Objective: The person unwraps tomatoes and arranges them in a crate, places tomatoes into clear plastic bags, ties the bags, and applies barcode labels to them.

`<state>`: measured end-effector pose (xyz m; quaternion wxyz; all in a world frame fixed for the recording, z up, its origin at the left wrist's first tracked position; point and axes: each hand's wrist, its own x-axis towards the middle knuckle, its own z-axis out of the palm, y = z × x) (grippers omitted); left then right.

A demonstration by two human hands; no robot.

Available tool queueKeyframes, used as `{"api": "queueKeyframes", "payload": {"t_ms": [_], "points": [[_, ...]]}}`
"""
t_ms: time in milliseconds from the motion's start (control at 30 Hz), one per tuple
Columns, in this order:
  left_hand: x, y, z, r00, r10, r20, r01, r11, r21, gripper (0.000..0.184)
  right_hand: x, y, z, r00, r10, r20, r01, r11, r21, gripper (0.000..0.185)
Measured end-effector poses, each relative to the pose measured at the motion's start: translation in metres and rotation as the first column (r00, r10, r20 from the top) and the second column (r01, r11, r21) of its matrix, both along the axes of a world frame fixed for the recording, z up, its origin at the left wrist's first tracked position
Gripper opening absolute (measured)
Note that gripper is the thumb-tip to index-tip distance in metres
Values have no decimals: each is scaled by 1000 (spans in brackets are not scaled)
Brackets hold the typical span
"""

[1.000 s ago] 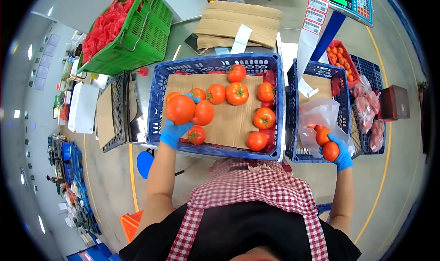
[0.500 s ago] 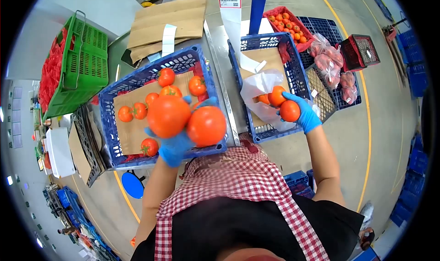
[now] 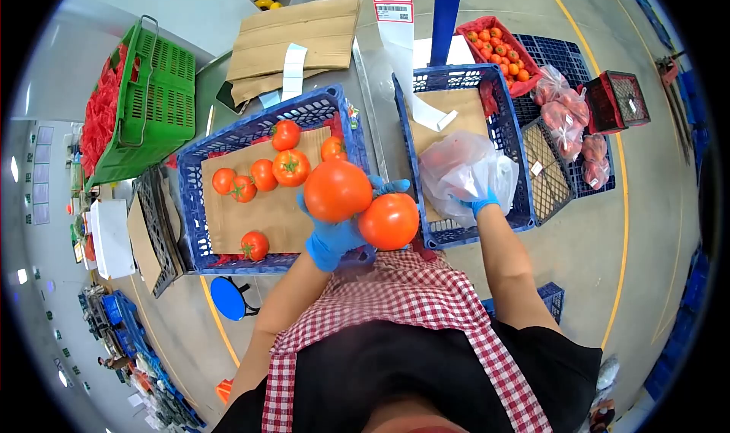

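In my left hand (image 3: 334, 239), gloved in blue, are two large tomatoes, a nearer round tomato (image 3: 338, 190) and a second tomato (image 3: 388, 222), held above the right edge of the left blue crate (image 3: 199, 235). Several tomatoes with green stems, among them one tomato (image 3: 291, 167), lie on cardboard in that crate. My right hand (image 3: 480, 200), also gloved, reaches into a clear plastic bag (image 3: 449, 159) inside the right blue crate (image 3: 517, 140). The bag film covers most of its fingers, so their grip is hidden. Reddish shapes show faintly through the bag.
A green crate (image 3: 160, 91) with red netting stands at the left. Flat cardboard (image 3: 296, 41) lies behind the left crate. A label strip (image 3: 395, 38) hangs beside a blue post (image 3: 445, 22). Right are a red-lined tomato crate (image 3: 498, 50) and bagged tomatoes (image 3: 563, 117).
My right hand has lowered its two tomatoes into the bag, and they no longer show in the hand. My left hand has moved right with its two tomatoes. The view has shifted slightly.
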<state>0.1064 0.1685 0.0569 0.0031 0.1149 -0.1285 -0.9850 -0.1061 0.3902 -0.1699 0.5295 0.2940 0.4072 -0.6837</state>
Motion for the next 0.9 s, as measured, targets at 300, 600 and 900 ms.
{"api": "queueKeyframes", "payload": {"t_ms": [300, 600, 900], "points": [[-8, -5, 14, 919, -219, -327, 84, 921, -380, 95, -6, 3, -45, 958, -269, -99, 280, 953, 121, 42], [-29, 12, 11, 915, -348, -204, 279, 911, -302, 88, 7, 34, -38, 898, 172, -404, 6, 915, 404, 40], [-103, 91, -17, 822, -563, -81, 565, 825, -11, 83, 24, 76, 106, 38, 964, -264, 458, 218, 862, 55]]}}
